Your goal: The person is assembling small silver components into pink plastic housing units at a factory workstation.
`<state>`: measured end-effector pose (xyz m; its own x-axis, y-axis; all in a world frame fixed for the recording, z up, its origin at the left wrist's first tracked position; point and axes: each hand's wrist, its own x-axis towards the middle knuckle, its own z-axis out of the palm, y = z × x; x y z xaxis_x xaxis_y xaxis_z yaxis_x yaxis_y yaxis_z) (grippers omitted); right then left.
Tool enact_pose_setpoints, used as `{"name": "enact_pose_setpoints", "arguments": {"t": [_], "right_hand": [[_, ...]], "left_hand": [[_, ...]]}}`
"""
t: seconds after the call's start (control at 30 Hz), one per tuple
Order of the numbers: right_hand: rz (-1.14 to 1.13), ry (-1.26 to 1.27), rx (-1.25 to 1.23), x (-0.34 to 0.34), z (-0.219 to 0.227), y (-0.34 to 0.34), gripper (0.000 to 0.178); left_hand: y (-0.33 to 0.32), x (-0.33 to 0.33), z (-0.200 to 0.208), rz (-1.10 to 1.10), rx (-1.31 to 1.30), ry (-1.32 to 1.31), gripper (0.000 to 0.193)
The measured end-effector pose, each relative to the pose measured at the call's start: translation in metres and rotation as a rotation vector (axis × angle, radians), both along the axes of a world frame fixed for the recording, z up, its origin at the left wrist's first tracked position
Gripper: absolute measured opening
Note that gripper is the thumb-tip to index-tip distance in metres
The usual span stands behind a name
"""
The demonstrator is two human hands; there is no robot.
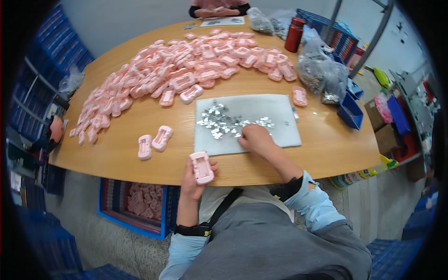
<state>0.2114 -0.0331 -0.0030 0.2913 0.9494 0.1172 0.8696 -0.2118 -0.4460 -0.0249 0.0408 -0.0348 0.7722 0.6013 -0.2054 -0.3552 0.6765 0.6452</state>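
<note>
Left hand [193,179] at six o'clock, gripping pink plastic case [201,167] by its sides; likely light, stiff. Right hand [254,139] pinching among tiny shiny metal bits [219,122] on grey mat [275,114]; likely slippery.

Matt pink plastic casings [186,70] lie on a smooth wooden table [326,144] beside shiny metal bits [219,122] on a grey mat [275,112].

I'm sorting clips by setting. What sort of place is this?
Probably a small assembly workshop. A heap of identical pink plastic parts covers the table, small metal pieces lie on a grey mat, and blue bins stand alongside.
</note>
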Motion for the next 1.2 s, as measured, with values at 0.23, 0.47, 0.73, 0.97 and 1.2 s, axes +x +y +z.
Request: {"name": "enact_pose_setpoints", "arguments": {"t": [0.23, 0.47, 0.73, 0.97, 1.2], "right_hand": [[-0.075, 0.101, -0.053, -0.006, 0.014, 0.000, 0.015], [-0.018, 0.624, 0.008, -0.006, 0.011, -0.010, 0.010], [0.009, 1.064, 0.103, -0.037, 0.016, -0.001, 0.009], [0.296, 0.722, 0.306, -0.075, 0.002, 0.018, 0.007], [0.294, 0.721, 0.330, -0.078, 0.001, 0.015, 0.009]], "left_hand": [[-0.001, 0.001, 0.000, -0.010, -0.004, 0.021, 0.055], [-0.002, 0.002, 0.005, -0.024, 0.013, 0.004, 0.055], [0.001, 0.005, 0.002, -0.042, 0.035, 0.034, 0.055], [-0.001, 0.007, 0.002, -0.083, 0.090, 0.065, 0.051], [0.000, 0.006, -0.001, -0.075, 0.099, 0.089, 0.050]]}}
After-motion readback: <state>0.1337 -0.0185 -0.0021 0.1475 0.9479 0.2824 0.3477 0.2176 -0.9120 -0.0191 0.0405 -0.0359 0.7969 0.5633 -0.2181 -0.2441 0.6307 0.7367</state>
